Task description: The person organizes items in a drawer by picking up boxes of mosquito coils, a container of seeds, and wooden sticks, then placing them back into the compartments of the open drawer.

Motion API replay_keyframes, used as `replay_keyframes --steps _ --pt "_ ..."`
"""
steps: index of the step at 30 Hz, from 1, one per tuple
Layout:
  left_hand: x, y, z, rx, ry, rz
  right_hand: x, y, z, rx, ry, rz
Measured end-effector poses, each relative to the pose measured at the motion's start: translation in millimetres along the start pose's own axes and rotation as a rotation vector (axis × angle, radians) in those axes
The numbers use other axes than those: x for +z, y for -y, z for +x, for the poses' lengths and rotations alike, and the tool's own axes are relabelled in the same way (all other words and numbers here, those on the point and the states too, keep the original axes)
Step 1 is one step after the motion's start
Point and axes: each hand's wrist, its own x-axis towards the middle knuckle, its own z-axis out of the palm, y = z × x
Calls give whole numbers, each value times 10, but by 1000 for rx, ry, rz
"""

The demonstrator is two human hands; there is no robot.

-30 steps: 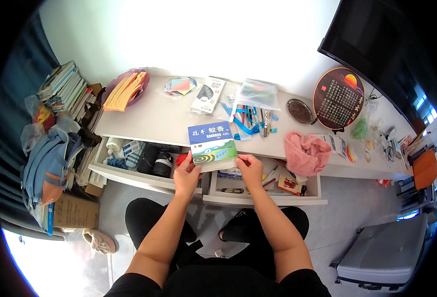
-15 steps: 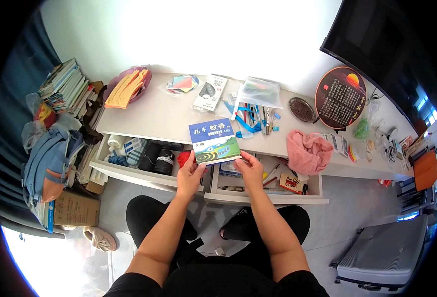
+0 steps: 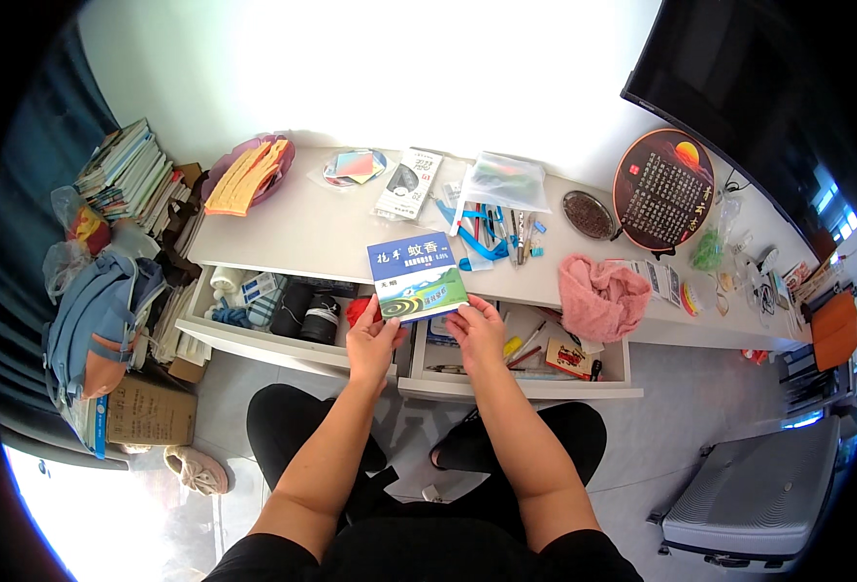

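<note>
A blue and green mosquito coil box point(image 3: 416, 276) is held up over the desk's front edge, its printed face turned up toward me. My left hand point(image 3: 373, 342) grips the lower left corner, thumb on the front. At the lower right corner, my right hand point(image 3: 477, 335) closes on the same box. Below it, two drawers stand pulled out. The left drawer point(image 3: 254, 338) holds dark yarn rolls point(image 3: 307, 312), white bottles and a red bundle point(image 3: 362, 310). In the right drawer point(image 3: 526, 388) lie pens, a small printed card box point(image 3: 570, 357) and other small items.
On the desk point(image 3: 283, 233) are a purple bowl point(image 3: 225, 179) with orange strips, a white packet point(image 3: 409, 184), a pencil pouch point(image 3: 506, 179) with pens, a pink cloth point(image 3: 603, 299) and a round plaque point(image 3: 663, 191). A backpack point(image 3: 103, 315) and book stacks stand left; a grey suitcase point(image 3: 754, 495) stands right.
The box has shifted very slightly left, and my right hand has moved a little left with it. Both hands keep hold of it; the view has turned slightly.
</note>
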Motion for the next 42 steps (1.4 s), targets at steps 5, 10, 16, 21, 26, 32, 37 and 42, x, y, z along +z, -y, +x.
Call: replay_keyframes --steps 5,10,16,21,26,32,37,42 --pt "5 71 30 21 -38 2 43 17 -22 -13 -36 -18" --pt "-28 182 68 119 -64 156 2 0 -3 -61 -28 -57" --pt "75 245 44 675 -52 594 -17 -137 64 -54 123 -210" --pt "11 8 -57 599 -184 668 6 -195 3 -90 194 -191" --pt "-249 -285 165 755 -221 1074 -30 -176 84 -344 364 -455" --pt "-431 -75 414 447 48 612 -12 -129 132 -656 333 -821" --pt "-412 50 430 512 -33 685 -15 -232 202 -686 242 -751" --pt "-444 14 443 278 -28 220 -3 -255 59 -702 249 -774"
